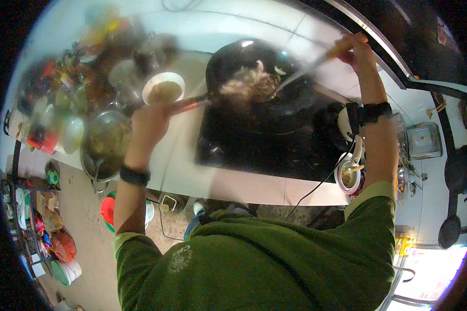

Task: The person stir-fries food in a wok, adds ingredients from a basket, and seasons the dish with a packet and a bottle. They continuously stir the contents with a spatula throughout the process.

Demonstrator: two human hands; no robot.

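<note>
My left hand (151,123) is closed around the reddish handle (185,107) of a black wok (222,58). The wok is tilted over a black cooktop (249,151). Pale, sliced food (249,83) lies in its bowl, blurred by motion or haze; I cannot tell what food it is. In my right hand (357,50), at the upper right, is the wooden handle of a metal spatula (303,74). The spatula's tip reaches down to the right side of the food. A white bowl (146,90) with brownish contents stands just beyond my left hand.
Left of my forearm, a metal pot (86,161) sits at the counter edge. Bottles and dishes crowd the hazy back left. By my right forearm are an enamel cup (347,184) with a yellowish utensil and a hanging black cable (313,196). A range hood edge (389,62) overhangs the right.
</note>
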